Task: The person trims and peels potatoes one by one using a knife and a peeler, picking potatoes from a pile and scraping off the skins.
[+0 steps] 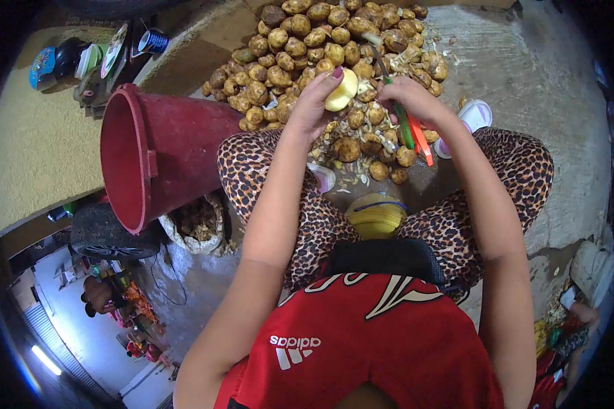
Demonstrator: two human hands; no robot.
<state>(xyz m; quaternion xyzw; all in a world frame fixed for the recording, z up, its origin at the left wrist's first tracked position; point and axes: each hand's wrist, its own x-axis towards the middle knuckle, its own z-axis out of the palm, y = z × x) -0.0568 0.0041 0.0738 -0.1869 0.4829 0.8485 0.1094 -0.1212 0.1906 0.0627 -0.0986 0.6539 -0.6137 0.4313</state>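
My left hand (313, 102) is closed around a pale yellow, peeled potato (342, 91), thumb along its top. Just to the right, my right hand (411, 101) grips a knife (404, 123) by its green handle. Its dark blade points up and away, apart from the potato. An orange strip (421, 142) shows beside the green handle; whether it is part of the knife I cannot tell. Beneath and beyond both hands spreads a large heap of brown-skinned potatoes (297, 48), with pale peelings scattered among them.
A red bucket (184, 140) lies tilted at my left, by a sack (196, 228) and a tire (109, 228). Between my legs stands a yellowish container (376, 219). Jars and a thread spool (153, 41) sit on the ledge. Other people (106, 294) are at lower left and lower right.
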